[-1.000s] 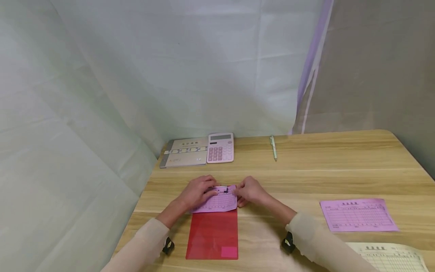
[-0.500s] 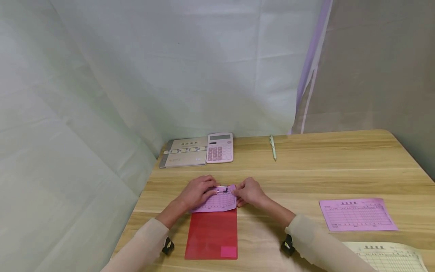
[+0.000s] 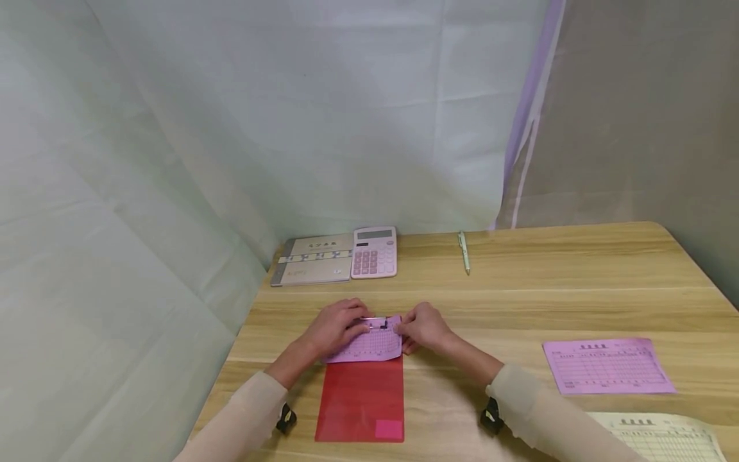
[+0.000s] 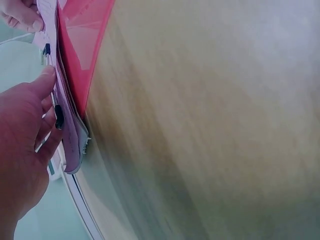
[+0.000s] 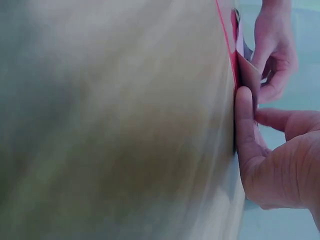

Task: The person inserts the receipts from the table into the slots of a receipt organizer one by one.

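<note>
A red translucent clipboard (image 3: 358, 398) lies on the table, with purple printed slips (image 3: 369, 348) across its top end. My left hand (image 3: 331, 328) is at the metal clip (image 4: 59, 116), gripping it with the thumb on the near side and the fingers beyond; black tips show at the clip's ends. My right hand (image 3: 427, 326) pinches the slips' right edge at the clipboard's top right corner. In the right wrist view, the thumb and a finger (image 5: 245, 117) close on that edge from both sides. The left palm hides the slips' left part.
Another purple slip (image 3: 609, 366) lies to the right, with a pale yellow slip (image 3: 664, 439) nearer the front. At the back are a notebook (image 3: 314, 269), a pink calculator (image 3: 375, 251) and a pen (image 3: 464, 252). A white curtain (image 3: 346, 128) hangs behind the table.
</note>
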Demonstrator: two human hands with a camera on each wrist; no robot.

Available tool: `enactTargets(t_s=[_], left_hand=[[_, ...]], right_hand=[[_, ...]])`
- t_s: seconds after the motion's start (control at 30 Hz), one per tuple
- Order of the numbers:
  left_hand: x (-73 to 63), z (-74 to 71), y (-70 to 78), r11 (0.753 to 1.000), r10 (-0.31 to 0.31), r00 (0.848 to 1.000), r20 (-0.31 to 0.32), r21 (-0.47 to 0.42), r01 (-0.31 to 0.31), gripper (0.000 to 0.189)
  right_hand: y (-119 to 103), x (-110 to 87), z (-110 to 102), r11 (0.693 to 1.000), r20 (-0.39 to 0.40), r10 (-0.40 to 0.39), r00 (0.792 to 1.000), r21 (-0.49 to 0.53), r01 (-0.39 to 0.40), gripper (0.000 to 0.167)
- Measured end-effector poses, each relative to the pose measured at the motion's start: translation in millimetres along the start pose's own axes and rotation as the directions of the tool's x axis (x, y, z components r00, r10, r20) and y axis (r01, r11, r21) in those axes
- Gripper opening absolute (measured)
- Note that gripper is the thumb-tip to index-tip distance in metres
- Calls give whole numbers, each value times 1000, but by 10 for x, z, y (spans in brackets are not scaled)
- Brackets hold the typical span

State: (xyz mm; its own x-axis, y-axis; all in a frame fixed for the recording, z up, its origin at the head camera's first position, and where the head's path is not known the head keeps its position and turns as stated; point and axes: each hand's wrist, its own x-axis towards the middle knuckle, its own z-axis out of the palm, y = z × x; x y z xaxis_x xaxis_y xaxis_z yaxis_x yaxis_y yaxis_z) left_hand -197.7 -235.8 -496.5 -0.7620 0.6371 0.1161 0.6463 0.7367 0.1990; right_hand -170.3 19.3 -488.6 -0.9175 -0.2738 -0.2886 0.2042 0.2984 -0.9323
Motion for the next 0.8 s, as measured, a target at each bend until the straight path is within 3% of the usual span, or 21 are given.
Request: enactTargets(t_s=[0.13,0.3,0.5,0.8], left_hand=[[-2,-6,9,999,-44,998,34,-25,45,29],[3,-18,10,997,-69,997,45,-37,70,30],[15,-37,19,996,-71,997,43,-54,73,30],[9,-35,18,994,-87,995,43,-67,89,29]], right_hand=[[-24,15,-108,999,39,1,999,-50,1,10],[-92,44,-368,991,29,-60,998,-122,63,5],[-173,-7,-872,962,18,-175,984,-209,174,30],[-126,-340,-1686,965,-16,-213,977,-159,208,50]])
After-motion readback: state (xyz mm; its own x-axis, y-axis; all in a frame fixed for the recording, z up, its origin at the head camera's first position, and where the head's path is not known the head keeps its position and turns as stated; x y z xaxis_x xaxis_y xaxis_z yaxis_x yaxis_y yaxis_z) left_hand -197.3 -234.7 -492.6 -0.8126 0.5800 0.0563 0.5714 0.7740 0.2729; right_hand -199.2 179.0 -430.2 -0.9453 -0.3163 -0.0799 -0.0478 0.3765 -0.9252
